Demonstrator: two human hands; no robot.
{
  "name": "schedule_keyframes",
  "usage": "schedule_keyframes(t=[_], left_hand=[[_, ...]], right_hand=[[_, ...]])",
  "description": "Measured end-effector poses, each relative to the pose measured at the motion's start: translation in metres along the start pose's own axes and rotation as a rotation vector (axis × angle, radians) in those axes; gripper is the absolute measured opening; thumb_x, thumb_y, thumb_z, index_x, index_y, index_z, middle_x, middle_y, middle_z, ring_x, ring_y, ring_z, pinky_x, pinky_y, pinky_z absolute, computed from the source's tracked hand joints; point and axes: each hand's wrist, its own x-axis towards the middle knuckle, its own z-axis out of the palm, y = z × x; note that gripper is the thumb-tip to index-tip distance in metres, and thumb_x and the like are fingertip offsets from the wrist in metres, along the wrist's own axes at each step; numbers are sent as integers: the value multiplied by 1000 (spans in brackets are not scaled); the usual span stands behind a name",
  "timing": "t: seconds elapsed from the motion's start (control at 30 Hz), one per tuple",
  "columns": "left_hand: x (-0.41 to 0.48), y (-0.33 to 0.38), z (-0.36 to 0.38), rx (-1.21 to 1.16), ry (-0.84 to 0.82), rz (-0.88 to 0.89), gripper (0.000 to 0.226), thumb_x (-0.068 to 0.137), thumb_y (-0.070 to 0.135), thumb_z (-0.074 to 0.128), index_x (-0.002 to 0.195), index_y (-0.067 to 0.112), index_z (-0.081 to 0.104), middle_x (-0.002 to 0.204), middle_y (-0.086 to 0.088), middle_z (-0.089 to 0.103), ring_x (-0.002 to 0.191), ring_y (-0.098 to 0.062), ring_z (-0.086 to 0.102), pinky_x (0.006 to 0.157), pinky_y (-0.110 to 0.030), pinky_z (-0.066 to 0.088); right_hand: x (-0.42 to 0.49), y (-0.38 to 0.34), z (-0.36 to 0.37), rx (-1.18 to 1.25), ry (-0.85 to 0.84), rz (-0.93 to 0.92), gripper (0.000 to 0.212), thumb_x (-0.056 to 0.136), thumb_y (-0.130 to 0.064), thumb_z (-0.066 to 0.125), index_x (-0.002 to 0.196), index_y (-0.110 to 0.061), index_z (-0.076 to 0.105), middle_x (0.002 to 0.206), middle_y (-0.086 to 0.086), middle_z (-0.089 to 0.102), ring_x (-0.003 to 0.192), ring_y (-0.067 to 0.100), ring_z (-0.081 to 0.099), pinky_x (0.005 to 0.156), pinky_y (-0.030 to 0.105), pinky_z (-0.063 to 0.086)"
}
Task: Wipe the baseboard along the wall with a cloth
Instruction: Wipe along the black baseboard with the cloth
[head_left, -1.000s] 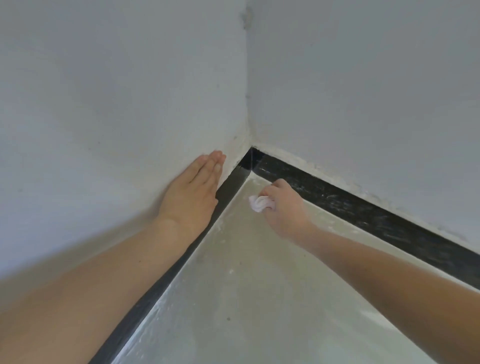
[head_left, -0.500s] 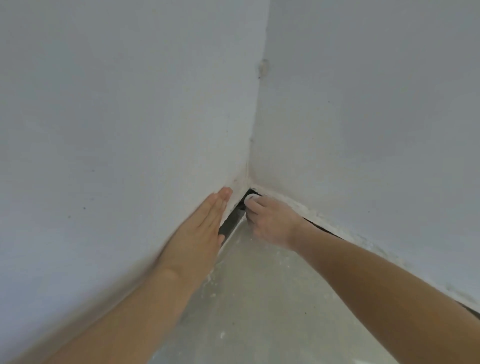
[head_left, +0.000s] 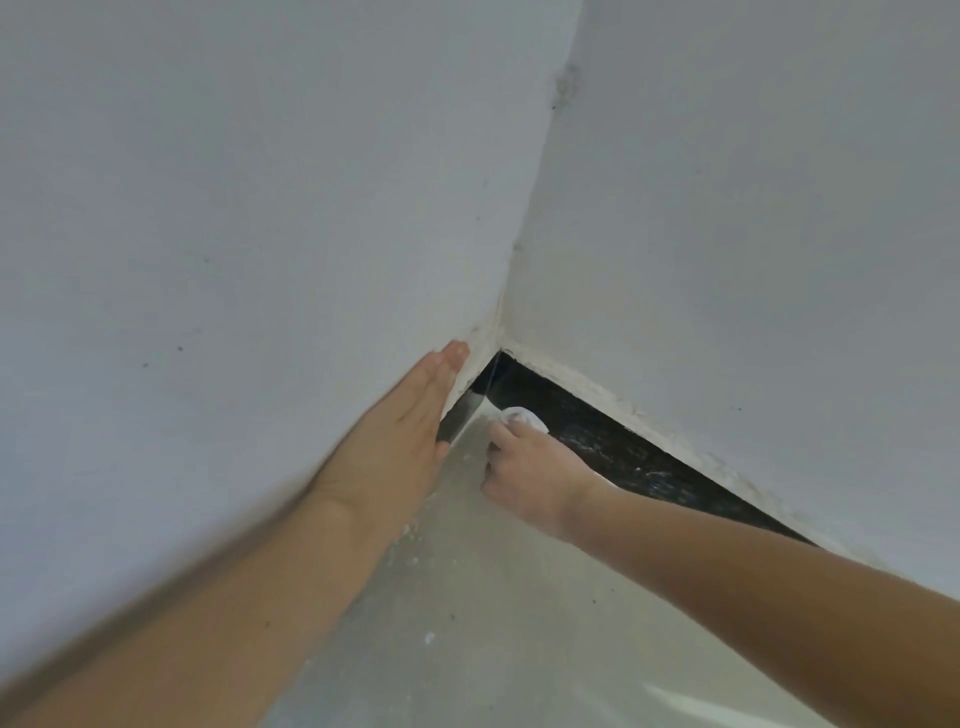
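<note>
Two pale, matte-painted walls met in an inside corner: the left wall (head_left: 234, 208) and the right wall (head_left: 753, 208), joined along a slightly uneven seam (head_left: 524, 234). A small dark blemish (head_left: 569, 85) sat high on that seam, and faint specks dotted the left wall. The right wall's lower edge (head_left: 649, 415) was rough and cream-coloured. The floor (head_left: 519, 649) was smooth grey-beige, scattered with white crumbs (head_left: 429, 637), with a soft glare (head_left: 727, 706) at lower right.

text, numbers, signs: none readable | baseboard (head_left: 623, 452): no markings | cloth (head_left: 522, 417): no label | wall (head_left: 727, 234): blank
</note>
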Motion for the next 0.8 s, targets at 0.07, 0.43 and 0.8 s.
schedule_keyframes(t=[0.07, 0.43, 0.8], left_hand=[[0, 0, 1, 27, -2, 2, 66, 101, 29, 1, 132, -25, -21, 140, -40, -27, 116, -50, -36, 92, -54, -27], [-2, -2, -3, 41, -24, -3, 65, 102, 29, 1, 128, -24, -28, 139, -35, -32, 132, -46, -27, 93, -52, -28], [-4, 0, -2, 94, -84, 4, 64, 103, 35, 7, 144, -10, -13, 144, -34, -28, 112, -52, -42, 84, -59, -37]], right_hand=[[14, 9, 3, -56, 28, -24, 19, 84, -7, 58, 96, -15, 70, 97, 3, 69, 112, 32, 46, 96, 41, 42], [-13, 15, 27, 87, -47, 105, 28, 86, -2, 53, 105, -16, 67, 101, 0, 65, 116, 31, 41, 98, 36, 35], [-27, -11, -16, 20, 40, 76, 17, 84, -6, 58, 88, -20, 66, 87, 1, 66, 99, 28, 47, 84, 40, 42]])
